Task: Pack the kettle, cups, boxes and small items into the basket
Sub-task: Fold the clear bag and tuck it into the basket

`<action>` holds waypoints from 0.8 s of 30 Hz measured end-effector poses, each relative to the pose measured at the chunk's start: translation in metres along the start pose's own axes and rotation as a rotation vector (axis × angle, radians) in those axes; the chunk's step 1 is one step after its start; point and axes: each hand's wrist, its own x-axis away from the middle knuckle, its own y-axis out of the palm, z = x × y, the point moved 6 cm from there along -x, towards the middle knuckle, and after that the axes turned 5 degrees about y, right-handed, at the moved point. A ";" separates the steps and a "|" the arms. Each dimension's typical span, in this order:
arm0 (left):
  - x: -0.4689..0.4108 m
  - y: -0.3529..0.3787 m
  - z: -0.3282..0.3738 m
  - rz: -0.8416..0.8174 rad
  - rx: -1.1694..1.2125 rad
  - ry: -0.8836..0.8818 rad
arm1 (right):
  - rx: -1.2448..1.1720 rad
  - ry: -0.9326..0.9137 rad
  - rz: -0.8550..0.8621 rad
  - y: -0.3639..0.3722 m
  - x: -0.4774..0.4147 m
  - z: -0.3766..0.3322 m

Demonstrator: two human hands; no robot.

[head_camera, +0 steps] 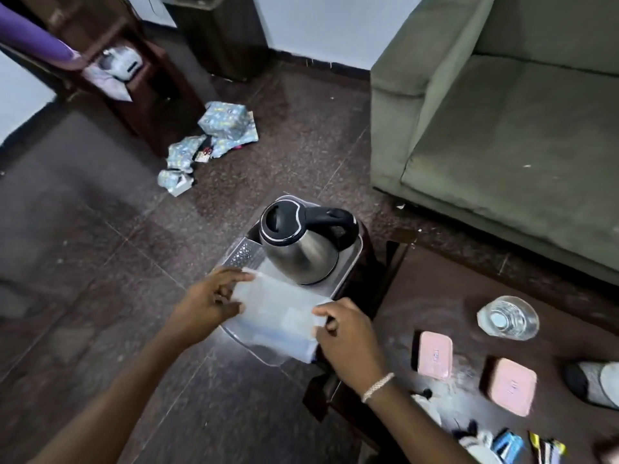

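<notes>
A steel kettle (299,247) with a black lid and handle stands in the far half of a clear plastic basket (241,252), which rests on a dark stool. A clear plastic box (279,314) lies over the basket's near half. My left hand (209,301) grips its left edge and my right hand (345,333) grips its right edge. On the dark table to the right lie two pink lidded boxes (435,354) (510,386), an upside-down glass cup (507,318) and small items (502,443) at the bottom edge.
A green sofa (502,128) fills the upper right. Crumpled blue wrapping paper (207,142) lies on the floor beyond the stool. A dark wooden shelf unit (134,78) stands at the upper left. A grey-and-black object (593,383) sits at the table's right edge.
</notes>
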 end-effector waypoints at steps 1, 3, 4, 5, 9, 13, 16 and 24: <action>-0.005 -0.004 -0.012 0.012 -0.032 -0.009 | 0.044 0.018 -0.014 0.017 -0.004 0.000; -0.018 -0.006 -0.031 0.053 -0.145 -0.001 | 0.158 0.064 -0.045 0.050 -0.010 0.002; -0.026 -0.003 -0.039 0.072 -0.203 0.002 | 0.219 0.086 -0.064 0.065 -0.013 0.004; -0.033 0.000 -0.048 0.084 -0.254 -0.002 | 0.290 0.102 -0.084 0.077 -0.016 0.004; -0.059 0.021 -0.074 0.012 -0.445 0.010 | 0.681 0.110 -0.104 0.109 -0.025 0.004; -0.067 0.040 -0.092 -0.057 -0.540 -0.019 | 0.818 0.082 -0.136 0.124 -0.027 0.012; -0.064 0.049 -0.098 -0.097 -0.572 -0.006 | 0.858 0.053 -0.159 0.129 -0.025 0.016; -0.059 0.060 -0.087 -0.283 -0.717 0.093 | 0.839 -0.110 -0.058 0.127 -0.036 -0.001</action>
